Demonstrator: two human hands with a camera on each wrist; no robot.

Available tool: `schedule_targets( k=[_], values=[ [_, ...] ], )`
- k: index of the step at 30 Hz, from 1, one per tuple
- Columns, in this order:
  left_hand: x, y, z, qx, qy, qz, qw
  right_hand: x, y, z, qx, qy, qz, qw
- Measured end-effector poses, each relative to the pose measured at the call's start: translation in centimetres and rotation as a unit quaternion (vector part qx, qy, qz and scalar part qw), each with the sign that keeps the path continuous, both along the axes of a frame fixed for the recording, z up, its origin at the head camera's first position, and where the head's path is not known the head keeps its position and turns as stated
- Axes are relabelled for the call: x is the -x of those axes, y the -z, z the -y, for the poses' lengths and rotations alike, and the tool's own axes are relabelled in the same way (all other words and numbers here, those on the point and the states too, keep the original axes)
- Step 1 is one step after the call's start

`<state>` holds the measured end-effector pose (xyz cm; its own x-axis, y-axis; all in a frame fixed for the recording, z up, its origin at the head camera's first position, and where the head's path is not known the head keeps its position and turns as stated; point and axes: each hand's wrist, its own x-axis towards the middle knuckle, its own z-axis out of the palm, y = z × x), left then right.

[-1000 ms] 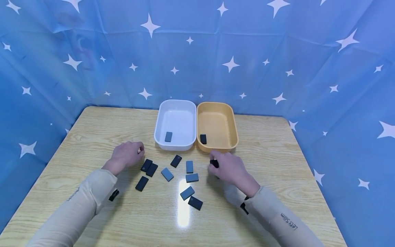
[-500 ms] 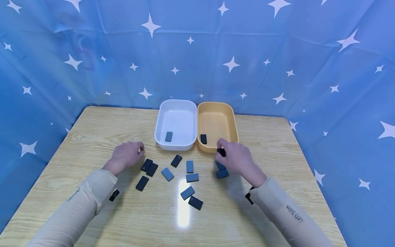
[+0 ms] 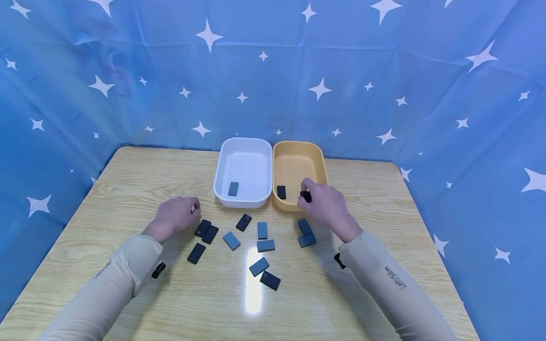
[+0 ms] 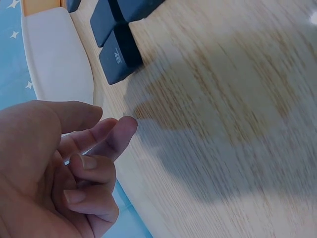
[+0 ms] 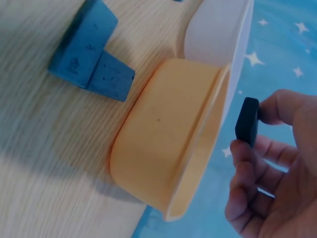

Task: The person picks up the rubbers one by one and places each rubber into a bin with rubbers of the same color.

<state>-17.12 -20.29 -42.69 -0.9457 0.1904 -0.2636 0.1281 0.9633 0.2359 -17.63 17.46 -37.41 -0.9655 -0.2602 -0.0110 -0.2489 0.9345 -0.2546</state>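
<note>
My right hand (image 3: 326,203) pinches a small black block (image 5: 247,121) between thumb and fingers, above the front right of the yellow bin (image 3: 298,163). One black block (image 3: 281,192) lies inside that bin. In the white bin (image 3: 243,161) beside it lies a blue-grey block (image 3: 233,188). My left hand (image 3: 175,215) hovers over the table at left, fingers loosely curled and holding nothing. Closest to it are two touching black blocks (image 3: 203,228), also seen as a dark block (image 4: 120,57) in the left wrist view.
Several black and blue-grey blocks are scattered in front of the bins, including a blue-grey block (image 3: 262,230) and a black block (image 3: 270,280). Two blue blocks (image 3: 307,240) touch each other below the right hand. A blue star-patterned curtain (image 3: 273,71) hangs behind the table (image 3: 213,303).
My right hand has lifted the black block from near the table and carried it up and slightly right to over the yellow bin, uncovering two blue blocks. The left hand stays put.
</note>
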Motion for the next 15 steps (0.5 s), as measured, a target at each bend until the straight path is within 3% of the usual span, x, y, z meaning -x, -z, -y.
schedule_targets(
  k=[15],
  values=[
    [-0.2,0.1,-0.3,-0.005,-0.007,0.000,1.0000,3.8,1.0,0.9,-0.017,0.019,0.022,0.9994]
  ],
)
